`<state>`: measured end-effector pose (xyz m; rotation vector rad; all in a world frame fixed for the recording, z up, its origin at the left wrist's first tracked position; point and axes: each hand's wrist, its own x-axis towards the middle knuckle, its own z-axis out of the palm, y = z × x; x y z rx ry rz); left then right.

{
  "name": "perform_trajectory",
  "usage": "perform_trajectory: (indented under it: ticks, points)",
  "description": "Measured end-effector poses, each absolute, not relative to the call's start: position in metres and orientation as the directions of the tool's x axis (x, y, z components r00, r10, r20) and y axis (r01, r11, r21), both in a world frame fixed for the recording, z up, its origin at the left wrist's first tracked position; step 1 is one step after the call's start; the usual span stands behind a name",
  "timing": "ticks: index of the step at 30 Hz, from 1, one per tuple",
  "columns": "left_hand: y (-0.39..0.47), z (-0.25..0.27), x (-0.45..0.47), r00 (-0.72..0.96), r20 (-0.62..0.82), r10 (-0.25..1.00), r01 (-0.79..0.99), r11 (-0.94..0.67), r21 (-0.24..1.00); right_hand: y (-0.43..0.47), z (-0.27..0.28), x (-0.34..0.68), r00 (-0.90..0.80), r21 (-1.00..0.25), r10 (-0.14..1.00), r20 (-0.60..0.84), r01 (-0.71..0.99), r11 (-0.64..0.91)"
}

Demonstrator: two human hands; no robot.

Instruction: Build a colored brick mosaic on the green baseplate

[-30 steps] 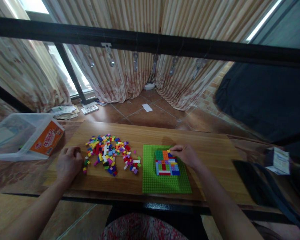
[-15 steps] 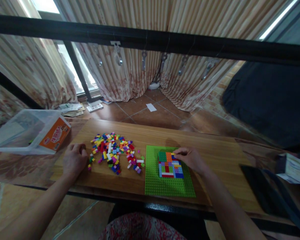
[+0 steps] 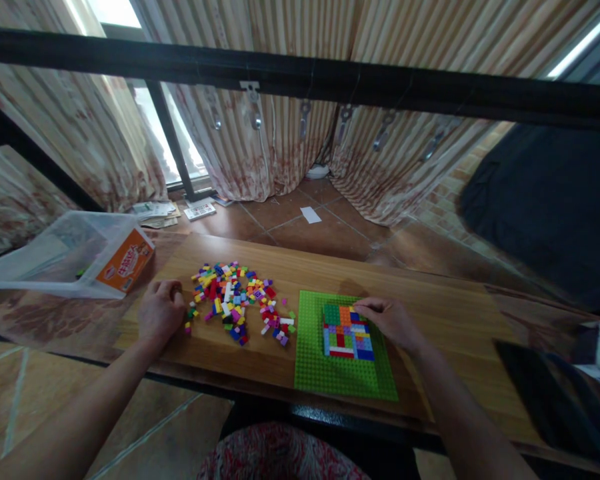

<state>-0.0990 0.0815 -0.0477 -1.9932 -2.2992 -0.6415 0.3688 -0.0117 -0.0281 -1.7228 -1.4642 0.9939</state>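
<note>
The right hand is narrowed, thumb and fingers close together at the far right corner of the multicoloured plastic brick build on the square, studded green baseplate; whether it grips a brick, I cannot tell. The left hand rests loosely curled on the brown wooden surface, its palm hidden. White characters on the translucent plastic bin's orange label are too small to read.
</note>
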Motion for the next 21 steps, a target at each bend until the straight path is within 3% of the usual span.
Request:
perform_trajectory:
  ticks: [21]
  points:
    - [0.0803, -0.0443, -0.0969, -0.184, 0.259, 0.948, 0.953, 0.108, 0.283, -0.0085, -0.0317, 0.369, 0.064, -0.858, 0.985, -0.161, 0.483, -0.171]
